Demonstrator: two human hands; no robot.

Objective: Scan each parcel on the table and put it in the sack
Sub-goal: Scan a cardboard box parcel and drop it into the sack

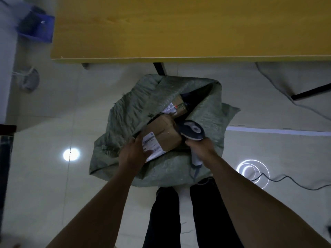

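far left up top there's a blurry blue bin (35, 26) on the floor, just off the corner of the yellow bench (179, 33). lower down a round light glare (71, 154) sits on the pale floor tiles.

then the green woven sack (123, 111), slumped on the floor right in front of the bench with its mouth open. the person stands over it, dark trousers (166, 212) at the bottom, both arms reaching down.

left hand (133, 154) is at the near-left rim of the sack, fingers wrapped round the labelled end of a brown taped parcel (163, 135), thumb lying on the white label. can't tell if it's also catching the sack cloth. the parcel is in the sack's mouth, tilted, part of it above the rim. deeper in there's another brown parcel (177, 106) with its own label.

just right of the held parcel is the scanner (192, 130), dark head over the sack opening. right hand (200, 145) has its fingers clamped round the scanner handle, and its cable (286, 181) trails off right across the floor past a ring-shaped light reflection (250, 170).
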